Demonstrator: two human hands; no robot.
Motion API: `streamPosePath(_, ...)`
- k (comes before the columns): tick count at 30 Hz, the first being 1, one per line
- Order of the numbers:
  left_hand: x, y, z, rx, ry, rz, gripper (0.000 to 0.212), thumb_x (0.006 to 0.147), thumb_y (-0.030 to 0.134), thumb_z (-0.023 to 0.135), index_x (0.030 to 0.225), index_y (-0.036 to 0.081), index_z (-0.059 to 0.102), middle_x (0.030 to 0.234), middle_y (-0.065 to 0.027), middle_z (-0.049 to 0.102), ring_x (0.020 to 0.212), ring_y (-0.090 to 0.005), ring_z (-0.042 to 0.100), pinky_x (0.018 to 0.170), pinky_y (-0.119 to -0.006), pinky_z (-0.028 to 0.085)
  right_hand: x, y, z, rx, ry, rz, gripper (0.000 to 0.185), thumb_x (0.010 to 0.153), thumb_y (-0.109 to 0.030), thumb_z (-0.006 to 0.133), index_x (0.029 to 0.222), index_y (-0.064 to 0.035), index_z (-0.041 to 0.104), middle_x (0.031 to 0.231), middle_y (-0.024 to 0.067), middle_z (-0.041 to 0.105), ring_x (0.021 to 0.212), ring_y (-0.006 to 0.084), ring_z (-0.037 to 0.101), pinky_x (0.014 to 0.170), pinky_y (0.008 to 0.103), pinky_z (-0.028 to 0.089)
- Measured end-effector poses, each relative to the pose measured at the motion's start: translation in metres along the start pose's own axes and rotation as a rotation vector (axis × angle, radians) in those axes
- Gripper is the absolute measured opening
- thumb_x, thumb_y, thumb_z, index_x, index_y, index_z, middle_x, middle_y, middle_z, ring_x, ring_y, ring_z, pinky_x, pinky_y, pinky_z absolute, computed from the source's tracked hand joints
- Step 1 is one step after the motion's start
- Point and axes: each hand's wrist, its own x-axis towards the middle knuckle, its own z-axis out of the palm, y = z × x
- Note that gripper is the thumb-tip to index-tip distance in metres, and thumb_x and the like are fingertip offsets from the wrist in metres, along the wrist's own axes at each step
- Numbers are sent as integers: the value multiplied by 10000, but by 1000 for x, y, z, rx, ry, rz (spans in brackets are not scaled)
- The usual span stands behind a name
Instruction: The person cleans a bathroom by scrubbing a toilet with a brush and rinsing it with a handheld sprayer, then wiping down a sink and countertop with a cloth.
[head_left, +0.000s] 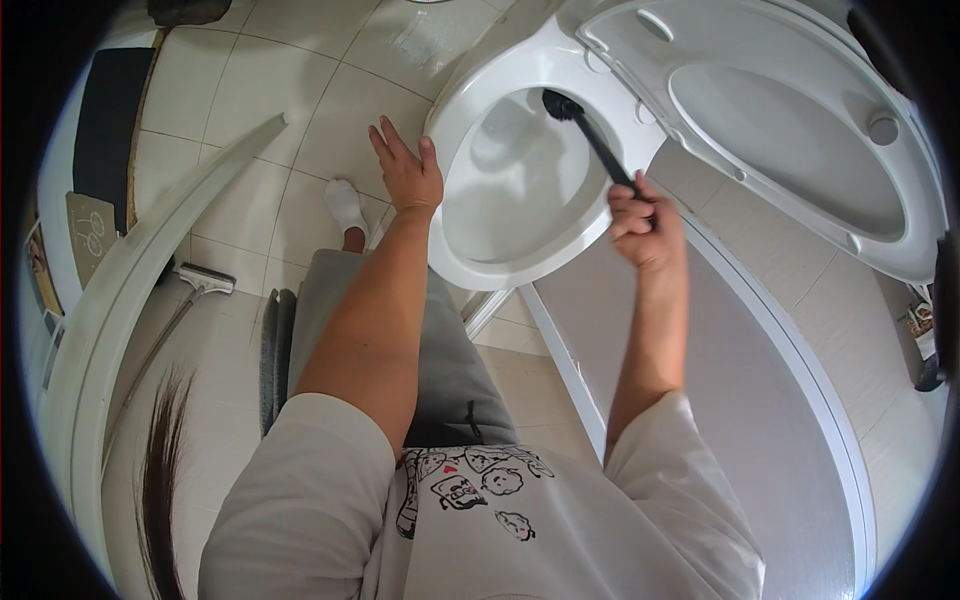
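My right hand (646, 221) is closed round the handle of a black toilet brush (600, 146). The brush head lies against the inner wall of the white toilet bowl (517, 266), near the seat hinges. My left hand (409, 169) holds nothing; its fingers are apart and it is at the bowl's outer left rim, over the tiled floor. Whether the left palm touches the rim is hard to tell. The toilet lid and seat (787, 142) are raised at the upper right.
A floor squeegee (206, 279) rests on the tiles at the left, beyond a curved pale edge (161, 210). Below the bowl, a framed translucent panel (697, 360) stands at the right. My socked foot (345, 206) is on the floor left of the toilet.
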Motion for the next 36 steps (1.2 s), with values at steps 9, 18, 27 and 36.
streamPosePath(9, 4, -8, -3, -11, -22, 15, 766, 910, 552, 298, 1427, 19, 112, 1450, -300, 72, 1304, -465, 230, 1023, -489, 321, 41, 160, -149, -2257, 233, -558, 487, 871, -196, 490, 1345, -120, 406, 757, 213, 633, 679, 366, 639, 610, 491, 498)
streamPosePath(18, 2, 2, -5, 31, -13, 21, 747, 921, 518, 305, 1425, 5, 104, 1446, -309, 78, 1317, -459, 203, 1045, -475, 296, 198, 79, -66, -2338, 517, -582, 455, 945, -312, 276, 1297, -71, 435, 1009, 185, 637, 955, 364, 612, 831, 452, 477)
streamPosePath(27, -1, -4, -1, 65, 5, -5, 707, 920, 453, 361, 1433, 35, 111, 1453, -288, 112, 1272, -460, 295, 1018, -493, 307, 190, 38, -28, -2243, 245, -551, 315, 888, -152, 440, 1157, -40, 561, 785, 125, 649, 651, 245, 646, 535, 357, 499)
streamPosePath(36, 0, 34, 10, -10, -7, 84, 688, 922, 443, 364, 1439, 61, 117, 1458, -266, 140, 1282, -436, 298, 1006, -533, 298, 212, 23, -48, -1495, 348, -478, 297, 891, -199, 437, 1138, -88, 560, 716, 144, 612, 549, 226, 607, 420, 359, 455)
